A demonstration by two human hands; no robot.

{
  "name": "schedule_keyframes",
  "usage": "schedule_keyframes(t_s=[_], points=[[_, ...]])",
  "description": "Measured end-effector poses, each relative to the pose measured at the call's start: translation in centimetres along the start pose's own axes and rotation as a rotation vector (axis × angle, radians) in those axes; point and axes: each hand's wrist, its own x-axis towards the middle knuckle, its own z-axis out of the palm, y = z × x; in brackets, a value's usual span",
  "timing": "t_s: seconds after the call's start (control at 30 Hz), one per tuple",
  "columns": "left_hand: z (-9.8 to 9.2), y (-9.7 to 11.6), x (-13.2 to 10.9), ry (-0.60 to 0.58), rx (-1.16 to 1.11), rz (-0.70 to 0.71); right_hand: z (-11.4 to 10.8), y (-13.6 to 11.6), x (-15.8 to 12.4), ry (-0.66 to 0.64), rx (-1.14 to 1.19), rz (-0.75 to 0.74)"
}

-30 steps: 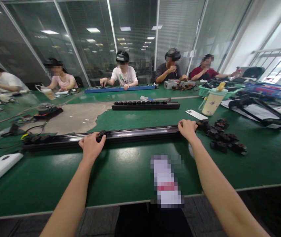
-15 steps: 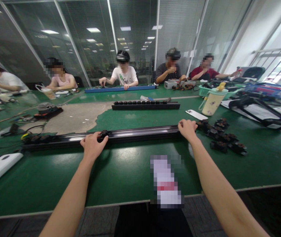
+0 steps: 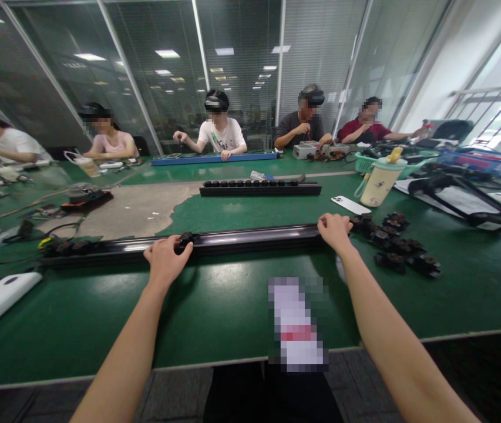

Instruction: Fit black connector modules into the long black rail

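Observation:
A long black rail (image 3: 250, 238) with a glossy top lies across the green table in front of me. My left hand (image 3: 166, 258) is on the rail left of its middle, thumb and fingers closed around a small black block (image 3: 185, 238) that sits on the top. My right hand (image 3: 336, 229) grips the rail's right end, its fingers curled over the far side; the fingertips are partly hidden. More black blocks (image 3: 71, 247) sit at the rail's left end. Several loose black blocks (image 3: 402, 244) lie in a group just right of my right hand.
Behind my rail is a shorter black rail (image 3: 259, 190) with a row of blocks. A white phone (image 3: 350, 205) and a cream tumbler (image 3: 381, 182) stand to the right. A blurred sheet (image 3: 298, 323) is at the near edge. Several people sit opposite, one with a blue rail (image 3: 215, 159).
My hands, the rail and the blocks have stayed in place. Across the table, a person in a white shirt has lifted one hand from the blue rail.

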Motion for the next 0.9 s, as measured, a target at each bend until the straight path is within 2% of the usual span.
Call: schedule_keyframes(t_s=[0.9], points=[[-0.05, 0.44, -0.14, -0.026, -0.056, 0.041, -0.12, -0.11, -0.11, 0.002, 0.014, 0.001]])
